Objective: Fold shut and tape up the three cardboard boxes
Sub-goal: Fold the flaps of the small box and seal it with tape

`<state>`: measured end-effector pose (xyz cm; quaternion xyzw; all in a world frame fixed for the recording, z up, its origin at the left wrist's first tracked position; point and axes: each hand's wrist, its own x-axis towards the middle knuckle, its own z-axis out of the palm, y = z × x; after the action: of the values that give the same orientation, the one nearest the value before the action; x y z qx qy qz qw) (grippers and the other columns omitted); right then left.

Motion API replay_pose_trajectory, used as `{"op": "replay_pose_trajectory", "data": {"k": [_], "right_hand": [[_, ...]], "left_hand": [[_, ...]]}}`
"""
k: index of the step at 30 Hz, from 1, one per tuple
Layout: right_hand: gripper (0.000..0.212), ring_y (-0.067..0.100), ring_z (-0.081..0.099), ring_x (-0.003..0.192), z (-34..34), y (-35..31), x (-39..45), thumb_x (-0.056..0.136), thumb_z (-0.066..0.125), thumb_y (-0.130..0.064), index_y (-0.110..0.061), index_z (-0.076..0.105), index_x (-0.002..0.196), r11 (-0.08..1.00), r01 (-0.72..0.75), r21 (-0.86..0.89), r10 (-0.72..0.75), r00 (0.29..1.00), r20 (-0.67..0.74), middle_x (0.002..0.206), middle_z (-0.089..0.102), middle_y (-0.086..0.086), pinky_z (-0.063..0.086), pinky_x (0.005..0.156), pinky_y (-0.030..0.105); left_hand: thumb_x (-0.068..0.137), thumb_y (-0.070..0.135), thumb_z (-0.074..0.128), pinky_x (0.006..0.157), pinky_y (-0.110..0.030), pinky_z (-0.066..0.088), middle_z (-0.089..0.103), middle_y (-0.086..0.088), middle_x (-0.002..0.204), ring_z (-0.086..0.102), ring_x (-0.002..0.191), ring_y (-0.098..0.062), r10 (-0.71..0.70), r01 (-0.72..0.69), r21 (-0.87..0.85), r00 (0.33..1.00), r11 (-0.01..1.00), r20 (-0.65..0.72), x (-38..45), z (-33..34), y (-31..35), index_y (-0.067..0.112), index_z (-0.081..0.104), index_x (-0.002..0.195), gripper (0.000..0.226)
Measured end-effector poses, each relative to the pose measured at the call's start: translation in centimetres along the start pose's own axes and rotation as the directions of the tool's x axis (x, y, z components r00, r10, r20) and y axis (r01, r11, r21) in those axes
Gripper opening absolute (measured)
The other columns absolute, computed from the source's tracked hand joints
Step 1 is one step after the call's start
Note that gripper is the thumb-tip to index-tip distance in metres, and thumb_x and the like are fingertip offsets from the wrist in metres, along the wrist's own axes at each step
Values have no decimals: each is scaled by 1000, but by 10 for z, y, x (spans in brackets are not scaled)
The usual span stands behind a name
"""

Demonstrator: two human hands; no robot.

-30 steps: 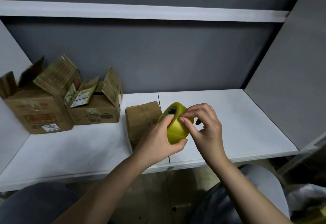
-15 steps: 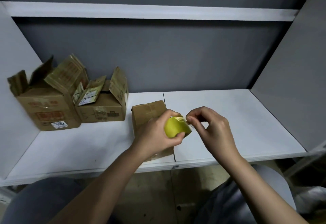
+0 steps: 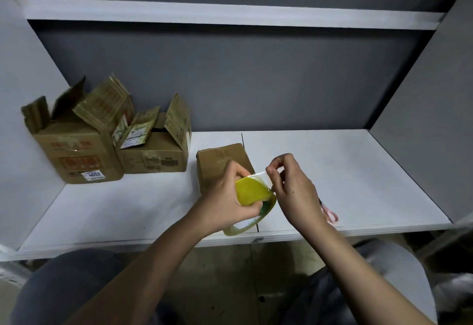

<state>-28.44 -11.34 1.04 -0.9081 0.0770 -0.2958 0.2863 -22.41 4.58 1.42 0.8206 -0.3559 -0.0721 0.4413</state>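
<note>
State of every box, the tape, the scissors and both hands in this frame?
Left box: flaps open.
Middle box: flaps open.
Near box: folded shut.
Tape roll: end peeled up.
Left hand: grips roll.
Right hand: pinches tape end.
Scissors: lying on shelf.

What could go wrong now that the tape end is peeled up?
The strip pinched by the right hand is short and could snap back onto the tape roll gripped by the left hand. The closed box has nothing holding it, so it may slide during taping. The scissors lie half hidden behind the right hand.
</note>
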Motion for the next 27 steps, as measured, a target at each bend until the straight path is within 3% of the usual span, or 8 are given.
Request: {"op": "replay_pose_trajectory", "data": {"k": [4,9,12,17,19,22,24,27], "right_hand": [[6,19,58,63,3,4,2,99,46,-27,-24,42,96,998,-12,56,16,997,-69,70,53,-17,45,57,36],[10,18,60,63,0,2,6,97,53,-25,-16,50,97,997,12,77,-8,999,-53,71,56,-17,49,59,39],[11,17,54,58,1,-1,4,96,55,-24,-15,50,93,998,24,57,-23,999,-28,65,51,-18,44,57,35],[12,13,52,53,-8,-13,8,94,57,-27,-19,51,88,997,77,27,-76,996,-45,60,50,-17,41,54,33],[12,11,53,55,-9,-17,12,94,56,-30,-23,49,87,997,80,3,-80,997,14,61,53,-16,42,54,32],[12,17,57,64,-5,-15,23,95,55,-25,-19,51,86,969,-143,200,104,976,193,69,56,-10,50,56,34],[10,7,54,60,-2,-11,30,95,55,-20,-15,53,87,898,-281,339,187,940,285,69,54,-5,50,51,24],[9,-3,49,51,3,-4,36,94,56,-13,-12,54,85,819,-387,423,248,904,347,67,49,0,45,46,18]], "left_hand": [[72,48,74,63,-18,50,54,22,106,59,92,-3,7,-8,-17,999,1000,-40,-14,-5,-9,50,35,111,56],[73,59,64,70,-20,53,50,31,116,56,100,-1,47,-59,-50,977,997,-209,-32,-5,-16,55,36,120,55],[75,60,65,72,-19,52,49,35,114,56,101,-3,66,-70,-16,983,997,-169,-34,-15,-17,53,40,119,51],[77,57,65,70,-25,47,57,18,119,58,96,-11,125,-117,377,992,919,2,-30,-37,-24,48,37,121,52],[76,60,65,70,-24,47,58,17,118,57,94,-10,104,-102,429,994,898,19,-30,-43,-30,48,36,120,54],[71,60,71,63,-9,44,52,28,105,57,83,-3,34,-31,267,999,963,-9,-37,-48,-38,52,30,121,64],[69,56,75,59,-9,47,50,28,98,59,80,-3,-28,30,184,1000,982,-14,-43,-49,-45,56,25,117,69],[69,53,75,65,-12,52,48,29,106,59,89,-2,-56,59,76,998,995,-38,-54,-51,-54,58,26,116,68]]}}
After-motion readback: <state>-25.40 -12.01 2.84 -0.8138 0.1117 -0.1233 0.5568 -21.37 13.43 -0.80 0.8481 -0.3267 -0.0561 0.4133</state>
